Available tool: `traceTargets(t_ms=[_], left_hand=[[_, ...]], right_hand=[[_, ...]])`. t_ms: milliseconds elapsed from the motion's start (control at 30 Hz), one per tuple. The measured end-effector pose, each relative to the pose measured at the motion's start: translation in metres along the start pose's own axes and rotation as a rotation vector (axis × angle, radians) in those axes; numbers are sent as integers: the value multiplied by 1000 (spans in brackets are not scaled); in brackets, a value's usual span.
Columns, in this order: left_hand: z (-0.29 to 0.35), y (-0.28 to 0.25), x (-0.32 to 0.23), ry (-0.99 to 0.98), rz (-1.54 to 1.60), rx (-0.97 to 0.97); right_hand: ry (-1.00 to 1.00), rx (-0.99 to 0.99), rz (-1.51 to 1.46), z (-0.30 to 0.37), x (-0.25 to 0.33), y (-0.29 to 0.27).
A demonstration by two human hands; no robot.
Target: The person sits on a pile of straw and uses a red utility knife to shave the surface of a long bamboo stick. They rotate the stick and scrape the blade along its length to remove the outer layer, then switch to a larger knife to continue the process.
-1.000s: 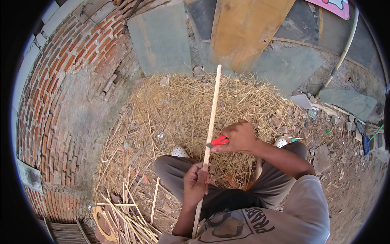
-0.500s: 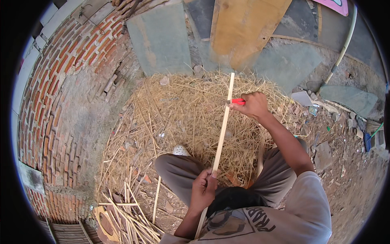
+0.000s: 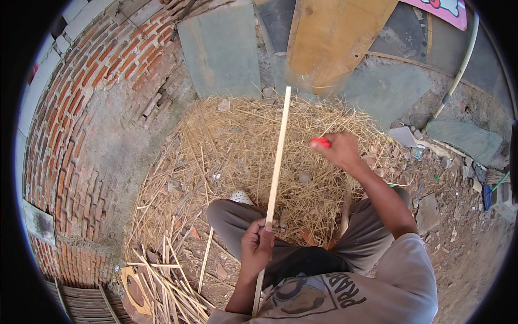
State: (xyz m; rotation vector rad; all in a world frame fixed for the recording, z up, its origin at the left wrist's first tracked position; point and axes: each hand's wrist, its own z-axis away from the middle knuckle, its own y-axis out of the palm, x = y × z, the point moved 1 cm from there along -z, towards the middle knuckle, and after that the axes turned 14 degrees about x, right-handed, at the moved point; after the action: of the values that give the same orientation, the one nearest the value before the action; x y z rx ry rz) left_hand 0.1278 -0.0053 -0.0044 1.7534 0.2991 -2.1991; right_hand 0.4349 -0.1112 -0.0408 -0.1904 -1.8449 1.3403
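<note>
My left hand (image 3: 257, 245) is closed around a long, pale wooden strip (image 3: 279, 154) above my left thigh. The strip slants up and away over the shavings, and its lower end runs down beside my shirt. A red-handled tool (image 3: 320, 142) is gripped in my right hand (image 3: 342, 149), to the right of the strip's upper half and apart from it. My fingers cover most of the tool, and I cannot make out its blade.
A wide heap of straw-like shavings (image 3: 237, 140) spreads ahead of my crossed legs. Thin sticks (image 3: 172, 286) lie in a pile at the lower left. A brick wall (image 3: 67, 146) rises on the left; flat boards (image 3: 218, 54) lean at the back. Rubble (image 3: 429, 210) lies on the right.
My right hand with the red-handled tool has come away from the strip, slightly right and nearer. The strip and my left hand have shifted left.
</note>
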Motion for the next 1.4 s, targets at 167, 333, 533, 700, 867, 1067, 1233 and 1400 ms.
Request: traceTargets(t_ms=[167,333,533,700,867,1067,1233,1400], left_hand=[[-12,3,-12,47,-33,1],[-21,13,-11,37,-68,-5],[-28,14,-14,20,-122,7],[-27,15,-13,4,-110,31],[-22,19,-4,0,-62,93],[-7,22,2,4,-49,157],[3,23,4,-30,-41,186],[48,32,14,-110,-38,370]], right_hand=[[-552,-41,55,52,76,23],[-580,-162,122,44,66,30],[-595,-277,145,31,54,32],[-389,-120,158,16,45,34],[-451,-219,165,-9,10,30],[-126,-200,166,-29,-26,14],[55,-202,186,-40,-44,2],[531,-294,-157,-61,-126,-48]])
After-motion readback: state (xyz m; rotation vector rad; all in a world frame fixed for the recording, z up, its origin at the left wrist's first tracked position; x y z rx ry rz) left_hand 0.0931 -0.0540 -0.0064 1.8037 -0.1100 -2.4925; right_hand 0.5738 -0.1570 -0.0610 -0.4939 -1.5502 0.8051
